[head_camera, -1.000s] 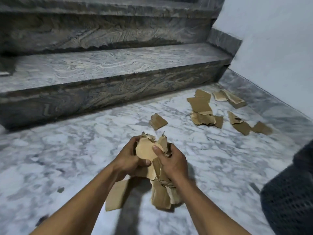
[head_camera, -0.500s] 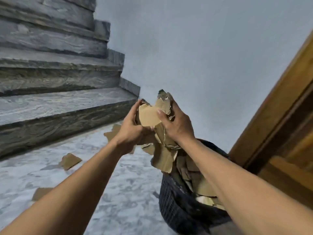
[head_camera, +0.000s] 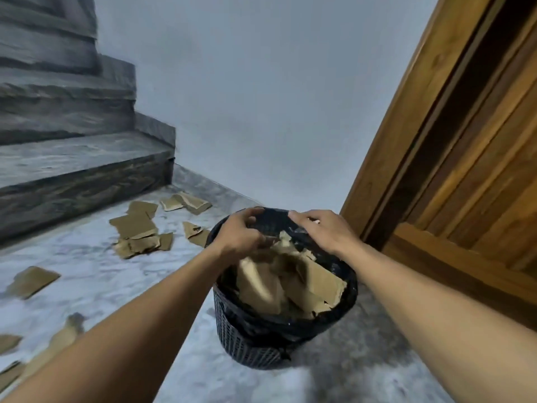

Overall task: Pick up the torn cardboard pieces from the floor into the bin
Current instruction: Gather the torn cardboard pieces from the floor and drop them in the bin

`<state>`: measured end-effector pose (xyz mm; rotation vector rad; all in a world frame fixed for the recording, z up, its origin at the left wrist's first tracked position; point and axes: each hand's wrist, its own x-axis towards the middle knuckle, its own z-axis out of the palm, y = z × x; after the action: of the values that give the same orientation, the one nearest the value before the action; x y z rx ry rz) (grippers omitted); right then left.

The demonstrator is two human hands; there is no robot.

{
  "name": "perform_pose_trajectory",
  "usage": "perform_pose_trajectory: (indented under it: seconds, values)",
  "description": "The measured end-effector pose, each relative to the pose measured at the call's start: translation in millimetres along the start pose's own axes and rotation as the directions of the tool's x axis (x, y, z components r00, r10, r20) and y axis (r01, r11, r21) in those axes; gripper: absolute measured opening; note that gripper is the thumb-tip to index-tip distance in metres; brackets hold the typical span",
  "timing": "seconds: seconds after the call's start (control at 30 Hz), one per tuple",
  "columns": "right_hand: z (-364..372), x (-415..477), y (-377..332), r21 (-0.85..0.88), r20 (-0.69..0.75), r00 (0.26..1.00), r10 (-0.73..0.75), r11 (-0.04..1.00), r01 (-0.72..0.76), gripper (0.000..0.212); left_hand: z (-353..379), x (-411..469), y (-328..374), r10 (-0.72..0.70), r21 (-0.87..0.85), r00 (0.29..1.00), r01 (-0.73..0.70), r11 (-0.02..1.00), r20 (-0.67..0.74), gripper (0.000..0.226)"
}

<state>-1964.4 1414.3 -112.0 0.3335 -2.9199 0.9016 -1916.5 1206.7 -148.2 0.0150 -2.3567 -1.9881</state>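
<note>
The step in hand looks like dropping a load into the bin (head_camera: 286,338) at the centre of the frame. To do it well, I would keep both hands inside the outline of the rim until every scrap is free. The bin is heaped nearly to the top and one slab leans over its right rim (a nudge could tip it out). Pressing the heap down with flat palms would make room for the rest.

The left hand (head_camera: 238,237) hangs over the bin's left rim with its fingers curved downward. I cannot tell whether its thumb pinches a small dark scrap beneath it. The right hand (head_camera: 322,234) is palm down over the far rim, fingers relaxed and slightly spread, holding nothing that shows.

The cardboard (head_camera: 290,283) in the bin sits below and between the hands, closest under the left one. Loose pieces (head_camera: 139,234) lie on the floor (head_camera: 87,271) at centre left, well apart from the left hand. More lie at the left edge and lower left, below the steps (head_camera: 72,158).
</note>
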Motion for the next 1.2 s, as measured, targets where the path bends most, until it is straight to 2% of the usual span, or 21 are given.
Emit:
perform_pose_trajectory:
  seconds: [0.1, 0.2, 0.27, 0.37, 0.43, 0.53, 0.6, 0.7, 0.77, 0.83, 0.9, 0.97, 1.07, 1.13, 1.2]
  values:
    - [7.9, 8.0, -17.9, -0.092, -0.016, 0.999, -0.035, 0.995, 0.033, 0.069, -24.5, -3.1, 2.8, 0.070, 0.065, 0.990, -0.062, 0.996, -0.119, 0.059]
    - [27.4, 12.9, -54.7, -0.138, -0.002, 0.988, -0.155, 0.978, 0.154, 0.063, -63.2, -17.2, -2.5, 0.128, 0.152, 0.960, -0.092, 0.984, -0.250, 0.047]
    - [47.1, 13.0, -87.7, -0.174, 0.051, 0.967, -0.249, 0.951, 0.254, 0.062, -95.3, -35.3, -19.8, 0.133, 0.233, 0.937, -0.058, 0.971, -0.323, 0.039]
    - [88.9, 8.2, -137.9, -0.216, 0.158, 0.924, -0.349, 0.901, 0.377, 0.064, -146.0, -72.0, -64.2, 0.110, 0.371, 0.893, 0.067, 0.926, -0.437, 0.035]
    - [128.5, -0.2, -166.2, -0.166, 0.191, 0.895, -0.402, 0.886, 0.433, 0.065, -179.1, -102.6, -103.4, 0.080, 0.433, 0.850, 0.182, 0.883, -0.521, 0.038]
    - [200.3, -21.3, -189.6, -0.140, 0.258, 0.862, -0.437, 0.866, 0.481, 0.066, -216.3, -156.9, -168.3, 0.010, 0.482, 0.782, 0.373, 0.792, -0.623, 0.060]
    - [252.1, -38.0, -194.1, -0.121, 0.363, 0.846, -0.391, 0.880, 0.459, 0.073, -235.5, -199.9, -210.0, -0.069, 0.503, 0.741, 0.517, 0.692, -0.668, 0.083]
    - [319.0, -60.7, -189.2, -0.117, 0.531, 0.799, -0.283, 0.909, 0.400, 0.086, -248.9, -265.3, -264.0, -0.229, 0.549, 0.713, 0.670, 0.500, -0.662, 0.111]
    - [361.3, -77.1, -186.0, -0.118, 0.621, 0.742, -0.250, 0.907, 0.405, 0.093, -250.6, -301.5, -291.4, -0.298, 0.587, 0.716, 0.692, 0.420, -0.631, 0.114]
    - [399.9, -91.8, -184.0, -0.100, 0.665, 0.702, -0.255, 0.901, 0.423, 0.099, -254.9, -313.1, -309.5, -0.317, 0.595, 0.714, 0.698, 0.400, -0.625, 0.106]
    - [434.5, -104.1, -184.8, -0.102, 0.671, 0.685, -0.282, 0.881, 0.463, 0.102, -265.3, -300.4, -318.4, -0.286, 0.619, 0.719, 0.692, 0.372, -0.633, 0.089]
    - [467.8, -108.3, -188.7, -0.147, 0.664, 0.681, -0.310, 0.839, 0.525, 0.094, -279.8, -275.6, -324.3, -0.248, 0.657, 0.743, 0.666, 0.353, -0.621, 0.078]
    - [502.0, -96.0, -199.9, -0.243, 0.586, 0.730, -0.352, 0.783, 0.573, 0.086, -303.0, -238.5, -333.4, -0.225, 0.698, 0.794, 0.605, 0.382, -0.564, 0.085]
    - [516.8, -74.3, -210.8, -0.293, 0.501, 0.774, -0.387, 0.765, 0.573, 0.092, -319.1, -215.8, -342.9, -0.221, 0.737, 0.823, 0.567, 0.368, -0.523, 0.086]
    - [526.9, -47.6, -222.4, -0.304, 0.473, 0.766, -0.435, 0.736, 0.605, 0.097, -333.8, -195.1, -349.8, -0.196, 0.764, 0.843, 0.537, 0.358, -0.501, 0.087]
